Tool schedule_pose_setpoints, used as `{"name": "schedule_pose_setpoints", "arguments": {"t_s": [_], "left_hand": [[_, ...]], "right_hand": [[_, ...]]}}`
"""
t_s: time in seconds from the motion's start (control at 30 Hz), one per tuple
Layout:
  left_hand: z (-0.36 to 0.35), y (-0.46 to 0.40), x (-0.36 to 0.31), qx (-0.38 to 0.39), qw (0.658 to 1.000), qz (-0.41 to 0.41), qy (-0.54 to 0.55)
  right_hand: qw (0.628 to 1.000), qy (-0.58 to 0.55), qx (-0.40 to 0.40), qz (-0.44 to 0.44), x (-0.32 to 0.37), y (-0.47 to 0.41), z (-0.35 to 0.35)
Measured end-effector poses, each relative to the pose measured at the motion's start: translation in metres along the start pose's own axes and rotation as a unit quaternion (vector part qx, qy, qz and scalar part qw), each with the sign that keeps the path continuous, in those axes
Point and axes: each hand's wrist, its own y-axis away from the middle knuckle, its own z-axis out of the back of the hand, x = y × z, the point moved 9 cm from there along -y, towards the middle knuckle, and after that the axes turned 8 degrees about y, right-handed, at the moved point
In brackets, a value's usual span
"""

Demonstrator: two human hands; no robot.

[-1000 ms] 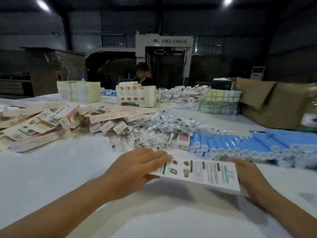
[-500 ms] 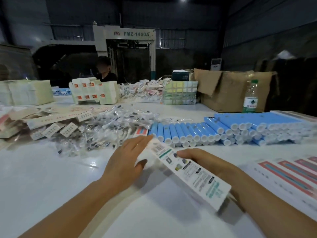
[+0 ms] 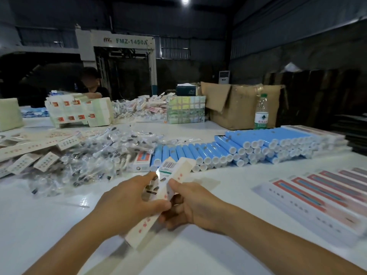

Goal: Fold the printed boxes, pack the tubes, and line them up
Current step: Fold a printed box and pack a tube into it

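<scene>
My left hand [image 3: 127,203] and right hand [image 3: 190,205] both grip the long white printed cardboard box [image 3: 158,195] above the white table [image 3: 39,225].

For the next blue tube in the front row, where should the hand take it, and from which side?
Judging by pose: pinch the white cap end of a front-row blue tube, coming from the near side. Caps face the person; neighbours block the tubes' flanks.

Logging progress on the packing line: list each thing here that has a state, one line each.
printed box: opened into a sleeve, off the table
left hand: grips the printed box
right hand: grips the printed box
blue tubes: stacked, unpacked, caps on
water bottle: upright, capped
cardboard carton: flaps open
</scene>
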Motion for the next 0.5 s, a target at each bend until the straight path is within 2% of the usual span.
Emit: {"name": "schedule_pose_setpoints", "arguments": {"t_s": [0.1,0.17,0.23,0.27,0.33,0.43,0.5], "left_hand": [[0.003,0.001,0.001,-0.002,1.0,0.0,0.03],[0.006,0.001,0.006,-0.006,1.0,-0.002,0.013],[0.008,0.002,0.011,-0.019,0.999,-0.013,-0.031],[0.007,0.001,0.013,-0.021,0.998,-0.024,-0.061],[-0.002,-0.003,0.013,-0.011,0.99,-0.053,-0.128],[-0.02,-0.008,0.012,0.006,0.978,-0.082,-0.189],[-0.027,-0.012,0.01,-0.001,0.974,-0.1,-0.204]], "right_hand": [[0.999,0.047,-0.01,-0.024,-0.002,0.001,0.009],[0.987,0.113,-0.105,-0.041,0.008,0.002,0.041],[0.948,0.214,-0.236,-0.026,0.035,0.001,0.088],[0.915,0.274,-0.294,-0.013,0.052,-0.001,0.111],[0.825,0.423,-0.375,0.007,0.087,-0.01,0.149],[0.671,0.616,-0.412,-0.016,0.12,-0.034,0.187],[0.583,0.703,-0.401,-0.071,0.125,-0.052,0.206]]}}
